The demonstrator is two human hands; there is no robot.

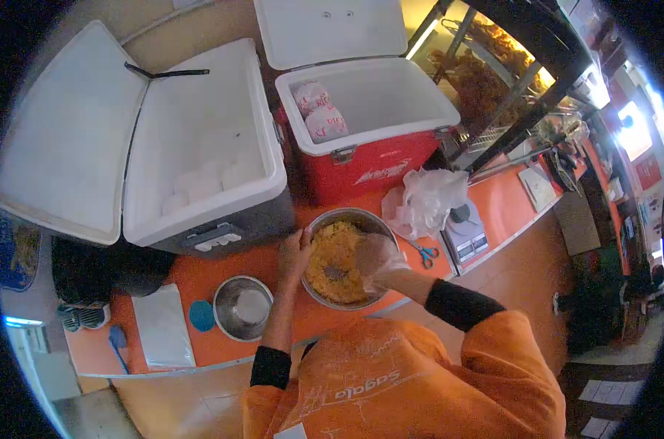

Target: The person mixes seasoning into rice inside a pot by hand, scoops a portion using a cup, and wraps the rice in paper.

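Note:
A large metal bowl (382,223) stands on the orange counter in front of me, filled with a crumbly yellow-orange food mixture (330,252). There is a small dark patch near the middle of the mixture. My left hand (296,252) grips the bowl's left rim. My right hand (378,257) wears a clear plastic glove and reaches into the right side of the mixture; its fingers are blurred and partly hidden. A smaller metal bowl (227,311) with something pale inside sits left of my left forearm.
Behind the bowl stand an open grey cooler (237,212) with white bundles and an open red cooler (376,164) with printed wrapped packets. To the right lie a plastic bag (427,201), scissors (427,254) and a scale (469,245). White plastic sheets (162,325) and a blue lid (202,315) lie left.

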